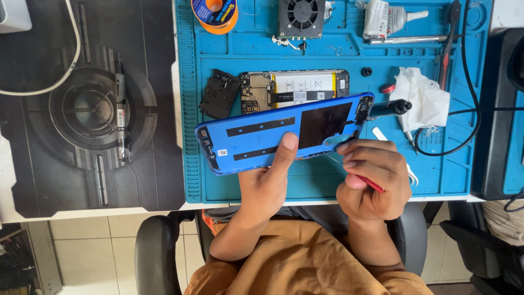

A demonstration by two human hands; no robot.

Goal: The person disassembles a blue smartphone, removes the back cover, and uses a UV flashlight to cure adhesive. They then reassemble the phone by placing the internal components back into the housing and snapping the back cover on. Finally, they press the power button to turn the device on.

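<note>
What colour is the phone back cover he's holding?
Blue, with black strips and a black patch inside: back cover, in the head view.

We see a small white sticker [222, 152] on the blue back cover's [262, 139] inner side, a white-and-yellow label [303, 87] on the open phone's battery, and a white labelled tube [382, 17] and orange-blue reel [214, 12] along the mat's far edge.

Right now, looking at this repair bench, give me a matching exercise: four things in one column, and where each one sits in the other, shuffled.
Things:
1. blue back cover
2. opened phone
3. white tissue
4. small fan

Places:
A. at the mat's top edge
B. crumpled at the right of the mat
C. held in the left hand
D. flat on the mat, behind the cover

Pairs: 1-C, 2-D, 3-B, 4-A
</note>
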